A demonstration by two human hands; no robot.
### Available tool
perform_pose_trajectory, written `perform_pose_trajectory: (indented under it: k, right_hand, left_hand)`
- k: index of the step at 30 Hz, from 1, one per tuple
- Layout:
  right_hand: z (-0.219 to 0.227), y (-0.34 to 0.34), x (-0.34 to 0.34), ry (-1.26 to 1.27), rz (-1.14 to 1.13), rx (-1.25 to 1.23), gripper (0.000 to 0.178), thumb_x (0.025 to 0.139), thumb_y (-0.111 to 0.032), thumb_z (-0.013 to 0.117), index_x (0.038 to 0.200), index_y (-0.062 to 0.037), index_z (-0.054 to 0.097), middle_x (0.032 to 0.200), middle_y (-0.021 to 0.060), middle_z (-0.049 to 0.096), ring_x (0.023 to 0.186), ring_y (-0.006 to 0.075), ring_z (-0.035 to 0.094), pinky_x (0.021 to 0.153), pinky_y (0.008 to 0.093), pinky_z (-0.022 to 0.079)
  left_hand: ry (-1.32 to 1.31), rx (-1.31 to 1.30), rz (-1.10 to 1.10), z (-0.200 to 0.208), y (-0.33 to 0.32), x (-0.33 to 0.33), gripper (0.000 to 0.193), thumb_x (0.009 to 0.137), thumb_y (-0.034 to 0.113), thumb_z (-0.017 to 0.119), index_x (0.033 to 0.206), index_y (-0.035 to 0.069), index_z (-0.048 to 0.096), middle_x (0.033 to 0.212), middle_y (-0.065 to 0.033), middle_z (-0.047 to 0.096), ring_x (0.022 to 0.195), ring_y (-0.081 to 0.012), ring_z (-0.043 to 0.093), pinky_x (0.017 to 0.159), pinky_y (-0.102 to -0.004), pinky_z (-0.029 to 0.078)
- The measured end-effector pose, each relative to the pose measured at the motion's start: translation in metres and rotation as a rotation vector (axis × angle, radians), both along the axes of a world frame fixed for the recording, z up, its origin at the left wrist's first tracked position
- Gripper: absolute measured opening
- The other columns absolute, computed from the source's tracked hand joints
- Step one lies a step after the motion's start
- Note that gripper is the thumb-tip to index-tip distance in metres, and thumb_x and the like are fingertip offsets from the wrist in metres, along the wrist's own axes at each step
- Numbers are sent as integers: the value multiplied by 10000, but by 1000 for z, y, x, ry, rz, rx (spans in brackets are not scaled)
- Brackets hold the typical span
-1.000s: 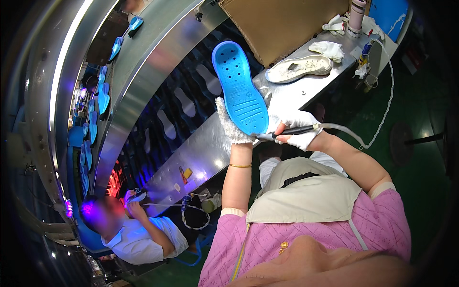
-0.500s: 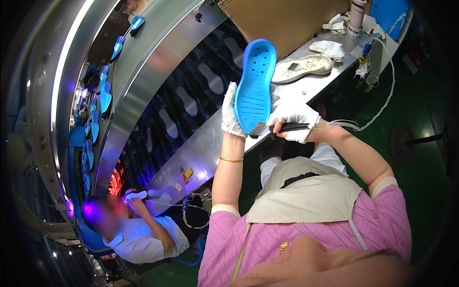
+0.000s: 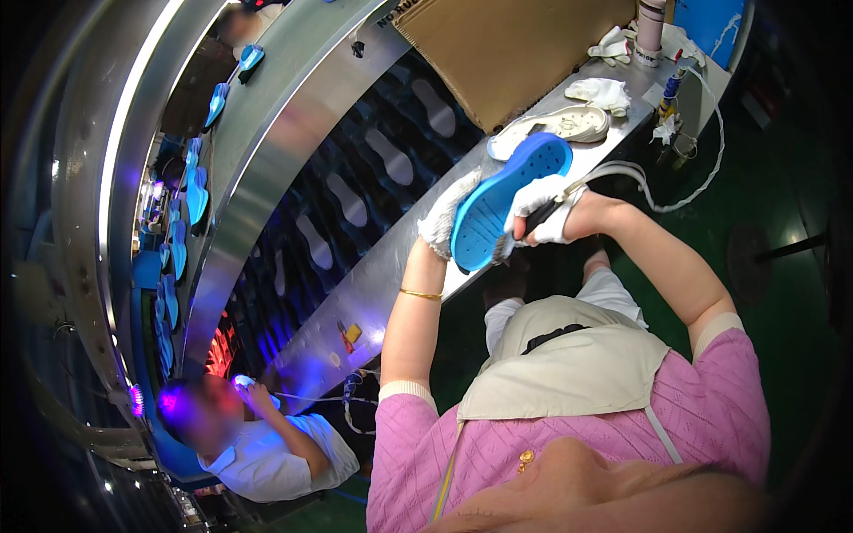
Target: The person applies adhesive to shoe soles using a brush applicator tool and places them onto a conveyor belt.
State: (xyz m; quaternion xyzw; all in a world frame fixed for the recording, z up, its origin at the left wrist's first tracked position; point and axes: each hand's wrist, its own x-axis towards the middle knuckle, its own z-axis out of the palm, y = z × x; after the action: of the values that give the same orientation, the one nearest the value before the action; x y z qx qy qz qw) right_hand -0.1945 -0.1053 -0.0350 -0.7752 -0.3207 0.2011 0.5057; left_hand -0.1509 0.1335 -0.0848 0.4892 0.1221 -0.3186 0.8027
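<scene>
My left hand (image 3: 440, 222), in a white knit glove, grips a blue shoe sole (image 3: 511, 200) along its left side. The sole is tilted, its hollow, perforated face toward me and its far end up to the right. In my right hand (image 3: 555, 202), gloved with bare fingertips, is a black-handled brush (image 3: 539, 216). Its greyish head (image 3: 503, 246) meets the near right rim of the sole and is partly hidden. A pale tube (image 3: 657, 207) trails from the brush. Just beyond the sole, a cream shoe (image 3: 569, 124) lies on the metal bench (image 3: 382, 258).
A cardboard box (image 3: 524, 53) stands behind the bench. White gloves (image 3: 600, 93) and a pink bottle (image 3: 650, 27) lie or stand at the far right, near a tube fitting (image 3: 668, 98). At left, blue soles (image 3: 178, 244) line a conveyor. A co-worker (image 3: 275, 453) sits lower left.
The sole has come down and tilted to the right, turning more edge-on. My right hand has moved slightly up, the brush now at the sole's right rim rather than its near end.
</scene>
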Motion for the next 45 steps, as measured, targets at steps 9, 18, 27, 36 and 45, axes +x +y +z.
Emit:
perform_pose_trajectory:
  k: [9, 18, 27, 36, 45]
  right_hand:
    - [6, -25, 10, 110, -30, -4, 164, 720, -50, 740, 880, -73, 711, 914, 47, 720, 896, 172, 674, 812, 299, 516]
    - [5, -13, 3, -94, -105, 145, 140, 795, -69, 773, 917, -38, 712, 806, 33, 697, 701, 92, 643, 644, 237, 522]
    - [-13, -50, 52, 32, -680, 435, 77, 860, -83, 723, 921, -40, 702, 827, 7, 687, 739, 74, 619, 693, 220, 511]
    - [-27, 3, -33, -123, -254, 479, 190, 768, 31, 768, 927, -44, 697, 904, 62, 707, 831, 154, 665, 792, 301, 537]
    - [27, -6, -2, -840, -387, 311, 194, 753, 37, 748, 918, -45, 688, 880, 113, 683, 818, 242, 676, 744, 320, 531]
  left_hand:
    - [-86, -4, -86, 9, -3, -10, 314, 981, 256, 595, 1174, 13, 647, 1073, -97, 695, 917, -198, 677, 787, -327, 577]
    - [50, -305, -5, 3, -25, -28, 629, 1005, 490, 425, 1399, 0, 450, 1290, -211, 592, 1082, -354, 638, 942, -476, 537]
    - [46, -672, -190, 16, -19, -54, 855, 952, 639, 360, 1468, -41, 312, 1356, -306, 494, 1118, -515, 575, 958, -637, 472]
    - [83, -592, 95, 14, -1, -48, 753, 981, 614, 332, 1463, 37, 372, 1363, -232, 526, 1169, -416, 577, 943, -585, 508]
    - [-179, -412, 60, 30, 8, -56, 700, 958, 551, 495, 1453, 70, 380, 1269, -209, 581, 1072, -393, 631, 899, -570, 544]
